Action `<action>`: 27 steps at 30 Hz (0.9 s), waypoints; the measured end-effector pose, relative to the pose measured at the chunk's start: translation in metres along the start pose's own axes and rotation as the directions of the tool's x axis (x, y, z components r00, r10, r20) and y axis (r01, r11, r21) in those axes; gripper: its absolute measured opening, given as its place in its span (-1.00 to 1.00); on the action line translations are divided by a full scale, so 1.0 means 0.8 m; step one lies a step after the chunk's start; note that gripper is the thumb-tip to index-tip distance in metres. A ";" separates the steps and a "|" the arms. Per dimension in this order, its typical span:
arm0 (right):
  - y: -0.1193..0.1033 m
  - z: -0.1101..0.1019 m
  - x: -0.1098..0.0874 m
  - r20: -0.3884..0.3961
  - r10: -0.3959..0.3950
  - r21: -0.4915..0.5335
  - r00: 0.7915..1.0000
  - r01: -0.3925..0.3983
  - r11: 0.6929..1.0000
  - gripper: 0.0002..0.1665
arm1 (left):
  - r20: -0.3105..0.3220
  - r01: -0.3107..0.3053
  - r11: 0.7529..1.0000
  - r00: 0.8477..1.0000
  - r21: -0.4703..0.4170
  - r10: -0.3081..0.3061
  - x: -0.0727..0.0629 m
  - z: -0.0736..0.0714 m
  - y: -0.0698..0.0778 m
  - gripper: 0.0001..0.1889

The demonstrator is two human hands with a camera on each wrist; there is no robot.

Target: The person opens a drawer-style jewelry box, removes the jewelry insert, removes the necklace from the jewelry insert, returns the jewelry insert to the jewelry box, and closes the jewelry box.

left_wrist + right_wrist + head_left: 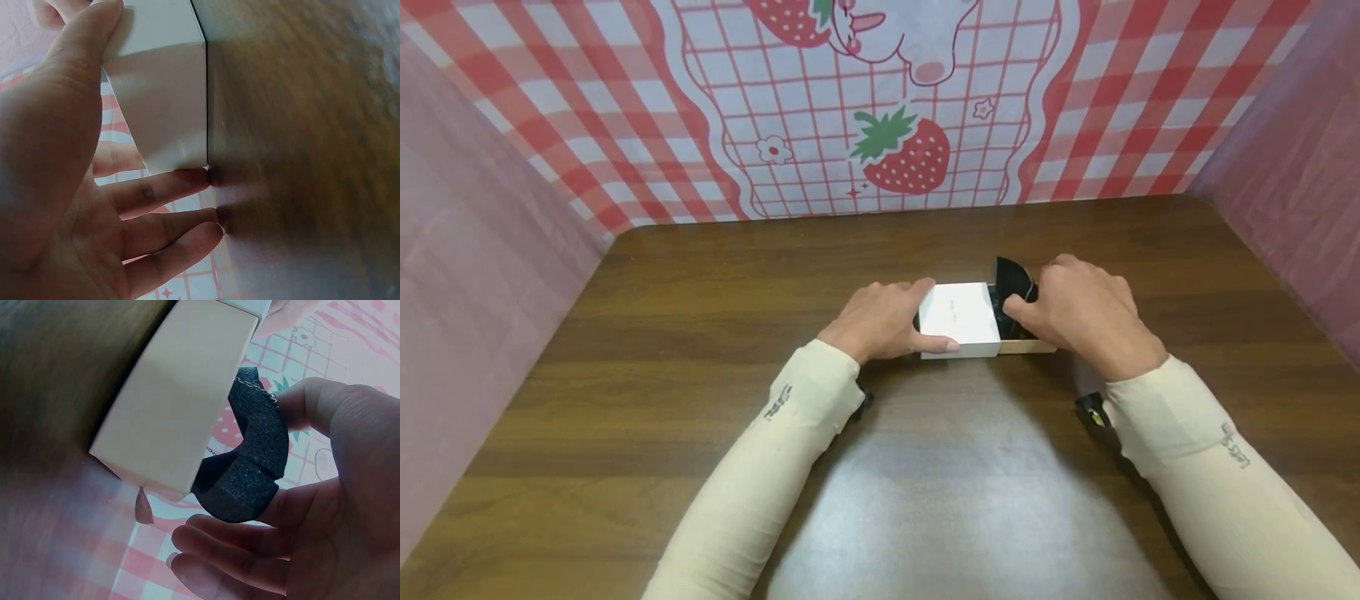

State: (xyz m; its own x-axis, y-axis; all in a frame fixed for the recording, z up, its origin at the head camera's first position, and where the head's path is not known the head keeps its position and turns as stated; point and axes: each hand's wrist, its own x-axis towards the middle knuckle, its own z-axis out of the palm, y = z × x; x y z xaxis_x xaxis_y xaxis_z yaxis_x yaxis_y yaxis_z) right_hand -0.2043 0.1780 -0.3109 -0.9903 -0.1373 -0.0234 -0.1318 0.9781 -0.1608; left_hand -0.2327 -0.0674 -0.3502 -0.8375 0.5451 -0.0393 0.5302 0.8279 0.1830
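A small white box sleeve (958, 321) lies on the table, its drawer (169, 394) slid partly out to the right. My left hand (880, 323) grips the sleeve from the left, thumb along the near side; several of its fingers stretch past the box in the left wrist view. My right hand (1086, 308) pinches a black foam pad (259, 447) between thumb and fingers. The pad is bent and stands partly above the drawer. Across it runs a thin silver-coloured chain (257, 389). The drawer's inside is mostly hidden.
The wooden table (625, 417) reaches back to a wall cloth (805, 167) with red checks and strawberries. A small ribbon tab (144, 508) hangs from the drawer's end. Pink cloth (1292, 167) hangs on both sides.
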 end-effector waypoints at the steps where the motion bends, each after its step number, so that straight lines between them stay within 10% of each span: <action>1: 0.000 0.000 -0.001 -0.004 -0.002 0.003 1.000 0.002 1.000 -0.43 | 0.001 0.000 1.000 1.000 -0.001 0.000 0.000 0.000 0.000 -0.05; 27: 0.000 -0.016 -0.008 -0.124 0.001 0.030 0.992 0.002 1.000 -0.37 | -0.008 0.001 1.000 1.000 0.009 -0.001 -0.001 0.000 0.001 -0.03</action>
State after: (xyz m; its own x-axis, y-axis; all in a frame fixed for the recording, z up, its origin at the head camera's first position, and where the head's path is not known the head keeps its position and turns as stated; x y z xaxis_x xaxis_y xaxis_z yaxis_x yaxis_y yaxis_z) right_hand -0.1984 0.1807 -0.2985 -0.9884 -0.1155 0.0991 -0.1327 0.9727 -0.1906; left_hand -0.2320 -0.0673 -0.3501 -0.8389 0.5434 -0.0315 0.5307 0.8294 0.1742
